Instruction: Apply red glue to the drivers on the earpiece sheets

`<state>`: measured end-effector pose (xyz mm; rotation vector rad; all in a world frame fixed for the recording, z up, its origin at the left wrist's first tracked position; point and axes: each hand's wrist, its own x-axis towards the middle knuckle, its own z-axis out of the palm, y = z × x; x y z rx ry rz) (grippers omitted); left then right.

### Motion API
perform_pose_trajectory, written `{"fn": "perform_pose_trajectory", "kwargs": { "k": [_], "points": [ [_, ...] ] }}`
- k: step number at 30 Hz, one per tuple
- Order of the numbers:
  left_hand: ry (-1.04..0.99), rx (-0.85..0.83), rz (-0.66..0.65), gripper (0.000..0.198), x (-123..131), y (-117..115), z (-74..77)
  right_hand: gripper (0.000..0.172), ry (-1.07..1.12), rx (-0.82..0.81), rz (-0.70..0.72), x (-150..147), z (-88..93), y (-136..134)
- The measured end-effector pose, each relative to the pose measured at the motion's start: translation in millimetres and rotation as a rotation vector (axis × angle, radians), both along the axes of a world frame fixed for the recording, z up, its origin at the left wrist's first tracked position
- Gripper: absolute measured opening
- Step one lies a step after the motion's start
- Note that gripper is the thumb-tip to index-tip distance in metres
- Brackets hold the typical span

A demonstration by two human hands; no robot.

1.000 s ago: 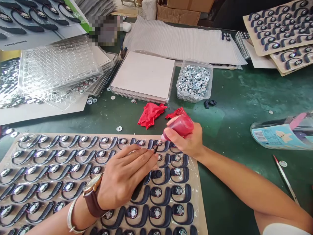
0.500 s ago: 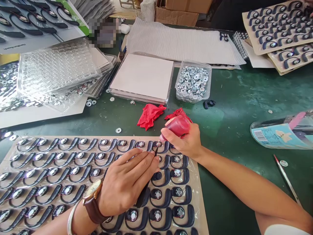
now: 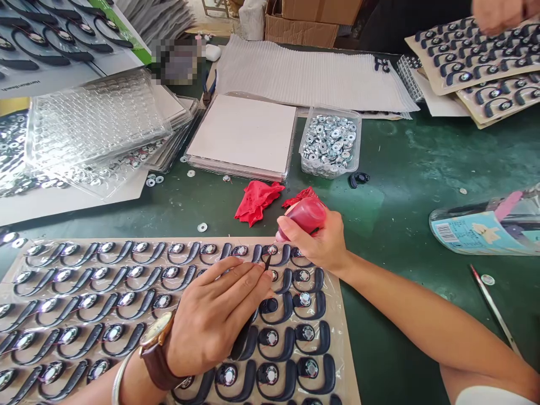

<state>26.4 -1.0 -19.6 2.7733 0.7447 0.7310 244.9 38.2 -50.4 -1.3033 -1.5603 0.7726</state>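
Observation:
My right hand is closed round a red squeeze bottle, tilted with its nozzle down at a small round speaker in the back row. My left hand rests palm down over the board and grips black tweezers. Their pointed tip reaches out past the fingers, close to the same speaker. Rows of black ear-hook pieces with round metal-faced speakers lie under plastic film on the board. My left palm hides several of them.
Behind the board lie red crumpled cloths, a clear tub of metal washers and a white-topped stack of trays. A cut plastic bottle and a thin red-tipped stick lie right. A co-worker's hand hovers over another loaded board.
A co-worker's hand has come into view over the far right board. The view has shifted slightly. My hands keep almost the same place over the board.

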Motion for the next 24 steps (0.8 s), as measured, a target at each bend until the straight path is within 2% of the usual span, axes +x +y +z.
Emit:
{"fn": "perform_pose_trajectory", "kwargs": {
  "k": [5,11,17,24],
  "points": [
    [-0.061,-0.072,0.041,0.028,0.4,4.1,3.7,0.035,-0.022,-0.017,-0.019,3.1,8.7,0.9],
    [-0.077,-0.129,0.008,0.031,1.4,11.9,12.0,0.033,0.052,-0.027,-0.017,3.0,5.0,-1.9],
    [-0.122,-0.204,0.054,0.029,1.6,14.5,10.7,0.034,0.046,-0.068,0.002,2.9,7.4,-1.6],
    [-0.223,-0.378,0.208,0.015,0.7,24.9,9.7,0.029,0.052,-0.090,0.057,1.0,2.6,-6.5]
  ]
}}
